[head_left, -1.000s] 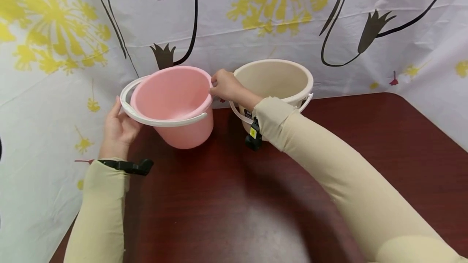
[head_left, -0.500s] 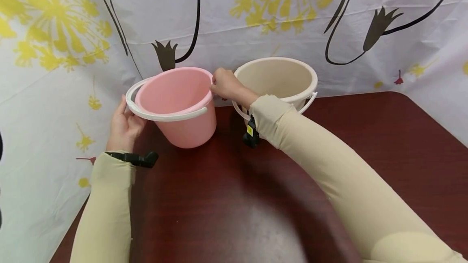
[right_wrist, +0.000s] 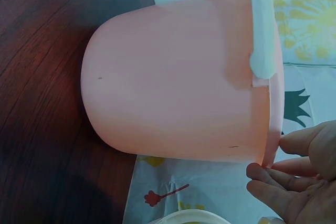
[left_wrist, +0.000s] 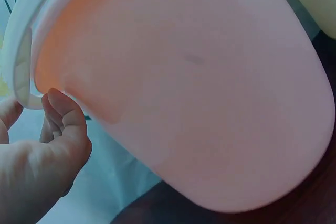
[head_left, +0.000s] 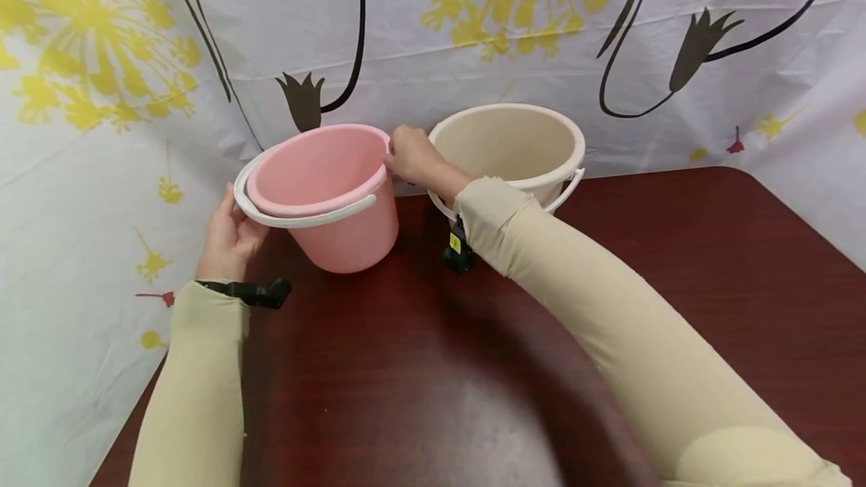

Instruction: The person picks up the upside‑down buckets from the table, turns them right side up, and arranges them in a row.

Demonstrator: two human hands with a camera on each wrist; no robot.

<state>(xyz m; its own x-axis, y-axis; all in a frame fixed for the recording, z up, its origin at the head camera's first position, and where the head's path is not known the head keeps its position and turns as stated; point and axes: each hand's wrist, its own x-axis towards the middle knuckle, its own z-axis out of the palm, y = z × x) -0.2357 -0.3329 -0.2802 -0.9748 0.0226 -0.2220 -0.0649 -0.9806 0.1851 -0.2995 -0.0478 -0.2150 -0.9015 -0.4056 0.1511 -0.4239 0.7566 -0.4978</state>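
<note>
A pink bucket [head_left: 345, 239] leans over the dark red table, its mouth tipped toward the left. My left hand [head_left: 230, 239] is at its left side. In the left wrist view, that hand's fingers [left_wrist: 65, 111] curl up under the rim, with the white handle [left_wrist: 23, 66] between them and the thumb. My right hand [head_left: 416, 160] pinches the rim's right side; the right wrist view has its thumb and fingertips on either edge of the rim [right_wrist: 274, 129]. The handle [head_left: 304, 219] lies close along the rim's near side.
A beige bucket [head_left: 507, 143] stands just right of the pink one, partly hidden by my right forearm, with its handle [head_left: 568, 192] hanging down in front. Behind the table [head_left: 379, 367] hangs a white cloth [head_left: 406, 28] with flower prints, which also runs along the left side.
The white handle has dropped from standing out at the left to lying close under the rim. My left hand has shifted slightly right with it; the right hand keeps its grip.
</note>
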